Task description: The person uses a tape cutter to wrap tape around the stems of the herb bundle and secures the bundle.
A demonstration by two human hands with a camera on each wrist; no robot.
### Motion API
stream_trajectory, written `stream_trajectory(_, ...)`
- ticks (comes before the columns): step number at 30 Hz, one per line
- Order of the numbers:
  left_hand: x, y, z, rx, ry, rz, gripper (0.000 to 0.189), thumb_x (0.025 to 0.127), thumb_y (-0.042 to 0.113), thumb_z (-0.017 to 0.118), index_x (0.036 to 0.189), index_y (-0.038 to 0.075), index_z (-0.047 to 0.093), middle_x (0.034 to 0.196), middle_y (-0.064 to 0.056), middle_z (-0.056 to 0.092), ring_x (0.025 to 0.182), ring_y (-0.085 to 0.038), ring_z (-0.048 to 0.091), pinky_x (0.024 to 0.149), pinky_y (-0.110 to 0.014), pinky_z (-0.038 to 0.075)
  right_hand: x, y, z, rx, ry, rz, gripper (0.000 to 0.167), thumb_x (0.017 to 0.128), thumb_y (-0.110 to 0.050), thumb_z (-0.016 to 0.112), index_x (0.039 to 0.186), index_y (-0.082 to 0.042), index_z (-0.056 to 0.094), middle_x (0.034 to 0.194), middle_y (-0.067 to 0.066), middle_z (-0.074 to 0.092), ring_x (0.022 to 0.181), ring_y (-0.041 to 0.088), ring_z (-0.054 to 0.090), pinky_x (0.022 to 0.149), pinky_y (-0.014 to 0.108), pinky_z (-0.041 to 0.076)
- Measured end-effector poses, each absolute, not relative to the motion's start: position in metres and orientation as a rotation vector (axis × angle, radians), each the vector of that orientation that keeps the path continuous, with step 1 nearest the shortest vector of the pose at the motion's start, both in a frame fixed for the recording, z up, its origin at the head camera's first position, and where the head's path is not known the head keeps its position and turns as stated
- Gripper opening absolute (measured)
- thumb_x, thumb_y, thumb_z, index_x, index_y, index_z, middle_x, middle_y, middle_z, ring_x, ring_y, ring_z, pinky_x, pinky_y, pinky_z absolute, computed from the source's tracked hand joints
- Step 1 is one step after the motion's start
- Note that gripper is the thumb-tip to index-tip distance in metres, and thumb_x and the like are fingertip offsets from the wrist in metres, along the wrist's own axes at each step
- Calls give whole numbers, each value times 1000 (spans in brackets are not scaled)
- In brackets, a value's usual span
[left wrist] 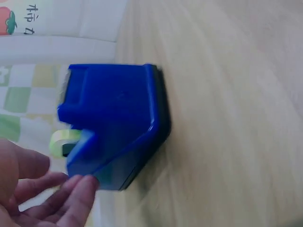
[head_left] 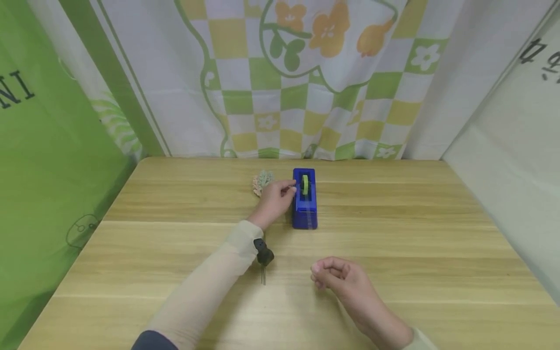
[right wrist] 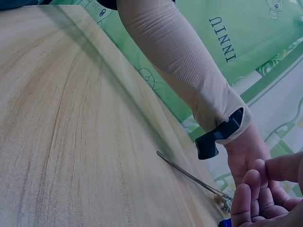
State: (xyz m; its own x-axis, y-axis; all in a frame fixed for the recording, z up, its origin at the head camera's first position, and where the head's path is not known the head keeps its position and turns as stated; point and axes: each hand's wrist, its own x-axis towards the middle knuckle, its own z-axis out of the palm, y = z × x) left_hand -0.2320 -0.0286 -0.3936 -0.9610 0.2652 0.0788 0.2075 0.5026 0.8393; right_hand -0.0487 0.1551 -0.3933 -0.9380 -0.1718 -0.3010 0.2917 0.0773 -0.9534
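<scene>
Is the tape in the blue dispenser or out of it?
In: from the head view, the tape sits in the top opening of the dispenser; the left wrist view shows part of it sticking out.

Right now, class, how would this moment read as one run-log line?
left hand: beside blue tape dispenser; right hand: over table, holding nothing visible; tape roll: in dispenser

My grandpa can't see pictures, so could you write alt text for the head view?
A person's left grip is at the side of a blue tape dispenser on a wooden table; the right grip, apparently empty, is nearer the viewer. A checked curtain hangs behind.
</scene>
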Motion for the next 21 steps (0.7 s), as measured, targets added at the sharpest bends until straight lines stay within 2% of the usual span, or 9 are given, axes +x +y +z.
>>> stream_trajectory(2,-229,-35,-390,398,2681,1461,36,108,16,55,139,-1,64,126,-18,73,112,-27,70,94,-37,61,-48,154,-393,119,2023,-1927,28,101,-14,67,115,11,64,91,-3,73,84,9,67,85,23,58)
stream_trajectory(5,-225,-47,-385,385,2713,1419,35,106,14,55,134,-4,66,118,-18,74,90,-23,69,76,-32,60,-49,154,-393,124,2016,-1932,28,101,-14,67,115,10,64,91,-4,73,85,9,67,85,23,58)
stream_trajectory(9,-216,-63,-381,366,2774,1273,31,104,12,59,127,-7,68,99,-15,74,63,-15,56,55,-24,47,-49,154,-393,128,2008,-1935,27,101,-14,66,115,8,64,91,-5,73,85,8,66,85,22,57)
stream_trajectory(10,-214,-67,-381,355,2784,1226,29,103,11,61,123,-7,69,92,-12,72,59,-13,53,52,-22,45,-49,154,-393,129,2009,-1934,27,101,-14,66,115,8,64,91,-5,73,85,8,66,85,23,57)
stream_trajectory(12,-209,-75,-381,325,2788,1125,19,101,11,63,99,-6,72,72,-5,62,53,-10,45,47,-20,38,-49,154,-393,132,2009,-1931,26,101,-15,66,115,8,64,90,-6,73,85,8,66,85,23,57)
stream_trajectory(14,-204,-80,-384,295,2767,1051,28,101,10,65,74,1,63,59,2,47,48,-8,37,44,-19,30,-49,154,-394,140,2009,-1929,26,101,-15,66,115,7,65,90,-5,73,84,8,66,86,23,57)
stream_trajectory(16,-201,-84,-387,272,2743,989,46,100,12,67,59,11,46,52,6,35,46,-8,31,43,-19,25,-49,153,-394,146,2009,-1926,26,101,-15,66,115,7,65,90,-6,73,84,8,66,86,23,57)
stream_trajectory(18,-198,-86,-390,245,2718,955,55,99,13,69,55,17,36,49,8,29,45,-7,28,42,-20,23,-49,153,-394,151,2009,-1923,26,101,-15,66,115,7,65,90,-6,73,84,8,67,86,23,57)
stream_trajectory(21,-196,-88,-394,202,2703,936,55,94,12,72,53,19,36,49,9,30,45,-7,29,41,-20,24,-49,152,-394,149,2009,-1919,26,101,-15,66,115,7,65,91,-5,74,85,8,67,86,23,57)
